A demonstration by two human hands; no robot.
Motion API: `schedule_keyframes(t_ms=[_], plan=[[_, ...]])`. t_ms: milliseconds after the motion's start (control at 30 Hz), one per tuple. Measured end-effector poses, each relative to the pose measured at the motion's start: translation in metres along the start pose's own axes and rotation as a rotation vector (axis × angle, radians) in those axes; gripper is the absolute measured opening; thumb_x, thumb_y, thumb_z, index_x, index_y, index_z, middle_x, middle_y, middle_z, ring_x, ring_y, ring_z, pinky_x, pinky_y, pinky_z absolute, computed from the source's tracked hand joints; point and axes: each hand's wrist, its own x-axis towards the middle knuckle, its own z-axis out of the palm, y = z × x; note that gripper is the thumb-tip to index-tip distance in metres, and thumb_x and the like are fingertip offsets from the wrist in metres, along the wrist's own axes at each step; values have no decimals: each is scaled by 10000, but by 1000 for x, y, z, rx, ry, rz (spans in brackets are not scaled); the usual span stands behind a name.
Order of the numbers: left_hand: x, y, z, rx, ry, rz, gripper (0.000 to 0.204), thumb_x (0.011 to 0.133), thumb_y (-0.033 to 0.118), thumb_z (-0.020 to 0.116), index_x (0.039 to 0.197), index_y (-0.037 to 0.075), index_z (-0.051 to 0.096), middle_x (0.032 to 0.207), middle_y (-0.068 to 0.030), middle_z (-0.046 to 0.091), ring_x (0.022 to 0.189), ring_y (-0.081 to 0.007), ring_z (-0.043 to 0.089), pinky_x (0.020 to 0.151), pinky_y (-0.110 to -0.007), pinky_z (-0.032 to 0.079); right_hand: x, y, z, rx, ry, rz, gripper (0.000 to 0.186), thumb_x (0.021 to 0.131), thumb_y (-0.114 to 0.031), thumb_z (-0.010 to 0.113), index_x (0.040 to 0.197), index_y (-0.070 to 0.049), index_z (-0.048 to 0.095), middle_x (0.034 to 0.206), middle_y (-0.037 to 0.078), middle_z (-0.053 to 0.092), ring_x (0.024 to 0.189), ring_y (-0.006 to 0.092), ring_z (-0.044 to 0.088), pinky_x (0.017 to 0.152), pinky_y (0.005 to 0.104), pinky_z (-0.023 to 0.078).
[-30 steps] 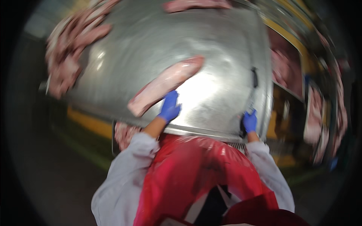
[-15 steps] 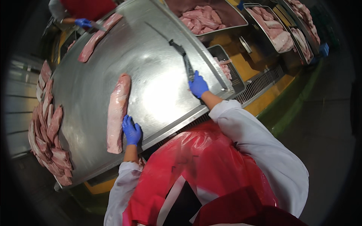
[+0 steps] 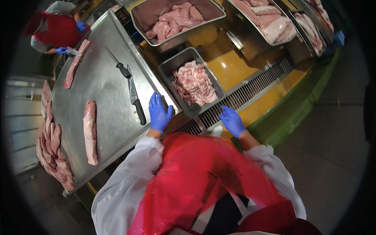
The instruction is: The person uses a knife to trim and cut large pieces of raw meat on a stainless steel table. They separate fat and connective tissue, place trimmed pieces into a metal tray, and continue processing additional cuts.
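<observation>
My left hand (image 3: 159, 113), in a blue glove, is above the table's near right corner with its fingers stretched and thumb apart. It holds nothing. Close to its left lies a knife (image 3: 134, 95) with a black handle, and beyond that a sharpening steel (image 3: 118, 65), both on the steel table (image 3: 113, 113). My right hand (image 3: 232, 120), gloved alike, hangs empty past the table edge, fingers extended, by the corner of a grey crate (image 3: 189, 111). Pale meat trimmings (image 3: 195, 84) fill much of that crate. A long pork loin (image 3: 90, 133) lies on the table, out of reach of both hands.
Several meat strips (image 3: 51, 145) are heaped along the table's left edge. A co-worker (image 3: 56, 29) at the far left touches another long piece (image 3: 75, 68). Metal tubs (image 3: 178, 41) of meat stand beyond the crate, and a floor grate (image 3: 258, 85) runs past it.
My right hand has let go of the knife and moved off the table. My left hand has left the loin and come rightward. The view has turned toward the crate.
</observation>
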Motion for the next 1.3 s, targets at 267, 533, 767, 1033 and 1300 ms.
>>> schedule_keyframes(t_ms=[267, 533, 767, 1033, 1300], plan=[[31, 33, 33, 15, -73, -281, 848, 801, 260, 699, 1453, -91, 284, 1503, -327, 275, 1393, -475, 288, 1153, -546, 252, 10, 136, -99, -2, -123, 316, 413, 917, -206, 671, 1288, -39, 602, 797, 116, 674, 751, 233, 668, 713, 372, 540], [52, 29, 55, -45, 18, -437, 951, 754, 143, 631, 1518, -129, 133, 1556, -351, 202, 1425, -504, 239, 1189, -531, 202, 155, 161, -123, 199, -458, 308, 424, 966, -240, 633, 1348, -71, 560, 916, 61, 676, 766, 136, 672, 654, 275, 539], [69, 35, 59, 19, 44, -603, 923, 734, 97, 600, 1509, -140, 158, 1555, -341, 226, 1427, -489, 257, 1192, -526, 209, 232, 270, -189, 142, -394, 493, 340, 960, -157, 605, 1283, -52, 589, 835, 46, 668, 680, 121, 639, 556, 277, 516], [97, 54, 40, 40, 76, -740, 852, 750, 98, 605, 1494, -112, 247, 1502, -329, 334, 1365, -479, 360, 1165, -516, 276, 408, 247, -193, 18, -614, 253, 318, 971, -116, 600, 1278, -39, 571, 788, 72, 667, 648, 141, 640, 572, 286, 517], [153, 27, 67, 335, 62, -984, 693, 800, 207, 709, 1355, -102, 432, 1380, -312, 468, 1210, -468, 477, 1037, -533, 381, 695, 100, -73, -205, -719, -312, 431, 952, -227, 620, 1352, -80, 555, 745, 81, 636, 610, 186, 603, 605, 343, 504]])
